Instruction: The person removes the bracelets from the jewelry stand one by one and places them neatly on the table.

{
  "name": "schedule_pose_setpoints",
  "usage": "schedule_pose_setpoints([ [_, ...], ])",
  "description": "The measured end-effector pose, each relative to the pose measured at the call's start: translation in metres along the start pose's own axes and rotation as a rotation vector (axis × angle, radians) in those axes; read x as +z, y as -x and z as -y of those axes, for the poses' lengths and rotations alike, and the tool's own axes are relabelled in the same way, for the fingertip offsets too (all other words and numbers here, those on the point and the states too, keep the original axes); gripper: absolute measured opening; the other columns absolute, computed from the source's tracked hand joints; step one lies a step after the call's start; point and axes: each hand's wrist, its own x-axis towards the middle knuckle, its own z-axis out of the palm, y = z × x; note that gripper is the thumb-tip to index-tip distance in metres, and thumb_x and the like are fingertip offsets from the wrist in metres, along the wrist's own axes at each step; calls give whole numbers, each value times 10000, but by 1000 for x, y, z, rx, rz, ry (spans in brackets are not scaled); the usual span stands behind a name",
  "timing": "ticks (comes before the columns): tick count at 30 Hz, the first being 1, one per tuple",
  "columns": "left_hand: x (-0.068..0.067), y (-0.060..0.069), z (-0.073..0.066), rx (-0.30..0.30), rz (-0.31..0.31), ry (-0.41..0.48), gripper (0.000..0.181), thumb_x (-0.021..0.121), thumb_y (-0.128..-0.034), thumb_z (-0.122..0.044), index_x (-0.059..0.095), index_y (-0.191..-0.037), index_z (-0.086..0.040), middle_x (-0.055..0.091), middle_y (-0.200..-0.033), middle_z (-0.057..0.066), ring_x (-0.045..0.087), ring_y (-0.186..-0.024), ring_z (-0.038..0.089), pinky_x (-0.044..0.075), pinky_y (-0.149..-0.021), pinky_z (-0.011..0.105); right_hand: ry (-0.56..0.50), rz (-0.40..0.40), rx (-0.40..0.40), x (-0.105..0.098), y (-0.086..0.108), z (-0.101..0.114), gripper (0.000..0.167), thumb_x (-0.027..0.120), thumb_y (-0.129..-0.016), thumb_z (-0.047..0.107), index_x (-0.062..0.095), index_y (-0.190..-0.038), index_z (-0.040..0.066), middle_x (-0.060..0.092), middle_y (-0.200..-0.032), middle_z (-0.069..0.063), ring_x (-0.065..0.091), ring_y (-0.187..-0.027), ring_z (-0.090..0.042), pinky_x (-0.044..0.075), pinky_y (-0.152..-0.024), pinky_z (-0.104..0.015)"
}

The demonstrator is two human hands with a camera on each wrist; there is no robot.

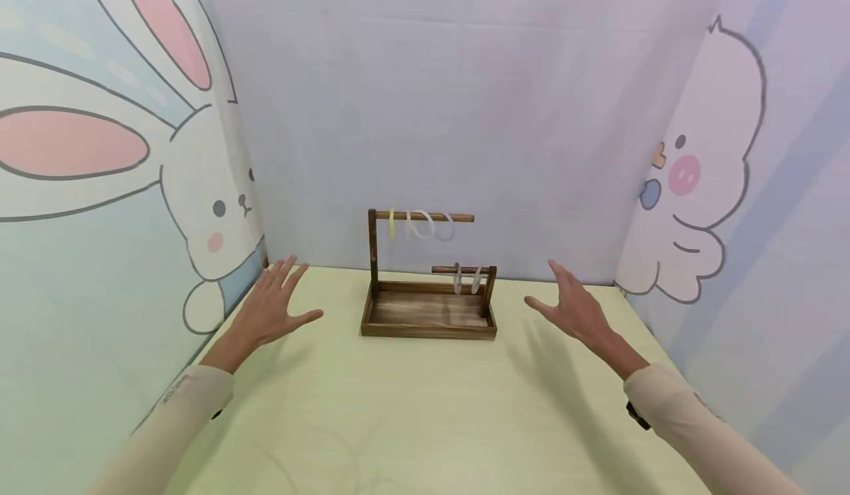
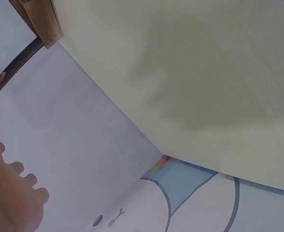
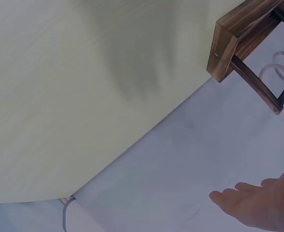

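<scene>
A dark wooden stand with a shallow tray base sits at the far middle of the table. Its taller left post carries a bar with a yellow ring and several pale rings, one of them a white ring. On the lower right bar hang a grey ring and a whitish ring. My left hand hovers left of the stand, fingers spread, holding nothing. To the stand's right, my right hand is also raised with fingers extended and nothing in it. Neither hand touches the stand.
The pale yellow table is enclosed by fabric walls. A rabbit print covers the left wall, and a white chick-like figure is on the right. The back wall rises just behind the stand.
</scene>
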Motion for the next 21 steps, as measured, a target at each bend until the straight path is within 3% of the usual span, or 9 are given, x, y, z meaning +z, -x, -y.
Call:
schedule_pose_setpoints([
  [10, -5, -13, 0, -19, 25, 90, 1027, 799, -845, -581, 359, -1602, -44, 276, -1647, 284, 304, -1476, 514, 280, -1181, 707, -29, -1, -12, -1, -11, 16, 1047, 629, -939, 691, 184, -1667, 83, 340, -1631, -268, 476, -1368, -502, 528, -912, -682],
  [16, -7, -21, -3, -52, 78, 148, 1047, 799, -856, -579, 302, -1637, -91, 257, -1666, 256, 281, -1496, 500, 275, -1170, 732, -64, -15, -39, 0, -14, 25, 996, 678, -946, 623, 245, -1650, 67, 397, -1606, -249, 462, -1397, -477, 498, -999, -677],
  [21, -8, -27, -5, -44, 88, 176, 1063, 820, -861, -539, 264, -1651, -98, 287, -1659, 240, 322, -1491, 467, 349, -1149, 700, -79, -27, -61, 4, -17, 33, 914, 726, -947, 537, 326, -1625, 71, 430, -1592, -233, 467, -1403, -459, 486, -1032, -666],
])
